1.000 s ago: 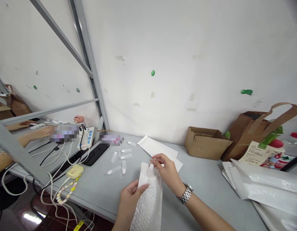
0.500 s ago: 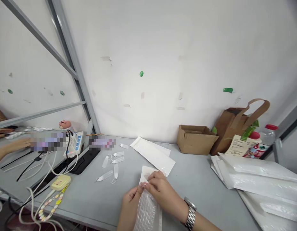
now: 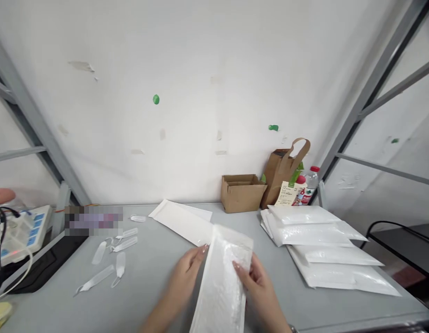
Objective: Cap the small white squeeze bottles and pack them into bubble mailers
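Observation:
A white padded envelope point(image 3: 224, 277) stands tilted up at the front middle, its glossy face toward me and its lower end cut off by the picture's edge. My right hand point(image 3: 258, 284) grips its right side, thumb on the front and fingers behind. At the left edge, my left hand point(image 3: 186, 273) is closed, with thumb and fingertips pinched at the envelope's side. Behind it, flat white envelopes point(image 3: 183, 221) lie overlapped on the grey table point(image 3: 155, 259).
Several clear tags with loops point(image 3: 120, 264) lie at the left, near a power strip point(image 3: 30, 233). At the right is a pile of white padded envelopes point(image 3: 325, 254). A cardboard box point(image 3: 242, 196), brown paper bag point(image 3: 275, 178) and bottle point(image 3: 312, 180) stand by the wall.
My view has turned to the right. My hands, together at the envelope's top before, are now apart at its two sides. The envelope is raised, and its smooth upper part faces me.

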Motion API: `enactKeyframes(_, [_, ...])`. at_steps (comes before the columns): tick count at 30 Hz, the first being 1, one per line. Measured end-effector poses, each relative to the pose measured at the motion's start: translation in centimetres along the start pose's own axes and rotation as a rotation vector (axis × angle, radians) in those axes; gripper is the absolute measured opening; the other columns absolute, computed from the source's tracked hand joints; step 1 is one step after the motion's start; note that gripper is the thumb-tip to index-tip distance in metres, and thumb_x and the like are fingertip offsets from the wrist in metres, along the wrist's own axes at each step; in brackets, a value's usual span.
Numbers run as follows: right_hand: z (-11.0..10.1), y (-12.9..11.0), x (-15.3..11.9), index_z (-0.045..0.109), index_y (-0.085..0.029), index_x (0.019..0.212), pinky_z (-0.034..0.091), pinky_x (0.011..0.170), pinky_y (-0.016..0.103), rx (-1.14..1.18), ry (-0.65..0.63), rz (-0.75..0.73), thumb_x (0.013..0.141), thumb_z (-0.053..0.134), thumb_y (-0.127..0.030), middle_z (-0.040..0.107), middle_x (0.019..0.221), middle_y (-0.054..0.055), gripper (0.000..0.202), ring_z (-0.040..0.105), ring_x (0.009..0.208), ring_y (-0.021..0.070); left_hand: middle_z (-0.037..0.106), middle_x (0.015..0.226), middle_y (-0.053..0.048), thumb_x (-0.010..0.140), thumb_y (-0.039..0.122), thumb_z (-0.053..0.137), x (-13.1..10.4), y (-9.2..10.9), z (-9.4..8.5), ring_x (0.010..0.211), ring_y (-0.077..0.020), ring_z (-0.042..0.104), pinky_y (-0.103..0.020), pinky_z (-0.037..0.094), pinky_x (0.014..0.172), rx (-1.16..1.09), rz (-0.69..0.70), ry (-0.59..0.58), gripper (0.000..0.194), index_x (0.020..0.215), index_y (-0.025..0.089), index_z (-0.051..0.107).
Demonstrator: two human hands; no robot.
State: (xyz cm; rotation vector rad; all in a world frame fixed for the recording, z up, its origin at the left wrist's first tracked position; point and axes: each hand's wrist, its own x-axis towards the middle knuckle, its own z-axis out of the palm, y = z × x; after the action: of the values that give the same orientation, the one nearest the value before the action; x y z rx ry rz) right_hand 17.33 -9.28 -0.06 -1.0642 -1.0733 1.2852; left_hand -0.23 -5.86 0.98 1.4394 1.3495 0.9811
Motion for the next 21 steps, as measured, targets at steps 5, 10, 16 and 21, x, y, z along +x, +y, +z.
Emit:
enactKeyframes(5, [-4.5,-0.6,0.2,0.05,-0.023,0.114,0.046,0.046,0.024,-0.072,0.298,-0.076,0.069,0.065,-0.043,0.063,0.083,0.002,0.052,0.055,0.057,0.0142,0.015,0.145,-0.017,0.069,0.068,0.044,5.6,-1.8,-0.7,0.134,-0.0333,0.006,-0.051,0.013,0.105,0.891,0.077,-0.065,0.089,0.136,0.012,0.029])
enactKeyframes(10, [-7.8,0.4,0.4,0.064,-0.018,0.097,0.048,0.045,0.029,-0.31,0.465,-0.03,0.068,0.059,-0.051,0.066,0.075,0.005,0.045,0.054,0.047,0.015,0.013,0.146,-0.015,0.071,0.072,0.032,6.5,-2.5,-0.4,0.133,-0.0333,0.008,-0.056,0.01,0.104,1.121,0.108,-0.124,0.089,0.139,0.016,0.018])
enactKeyframes(16, [-9.6,-1.6,-0.7,0.064,-0.021,0.107,0.045,0.087,0.034,-0.516,0.641,-0.169,0.073,0.053,-0.052,0.06,0.115,0.005,0.047,0.052,0.108,0.0254,0.034,0.139,-0.016,0.081,0.059,0.034,5.2,-3.5,-0.2,0.129,-0.0313,0.027,-0.05,0.024,0.103,1.197,0.259,-0.088,0.073,0.137,0.014,0.025])
enactKeyframes(21, [-11.1,-7.0,-1.3,0.058,-0.019,0.114,0.038,0.094,0.045,-0.841,0.975,-0.644,0.084,0.047,-0.037,0.057,0.118,0.009,0.037,0.048,0.111,0.027,0.039,0.136,-0.014,0.084,0.047,0.039,3.8,-4.5,-1.1,0.127,-0.0296,0.032,-0.048,0.029,0.102,1.142,0.442,-0.13,0.056,0.132,0.019,0.036])
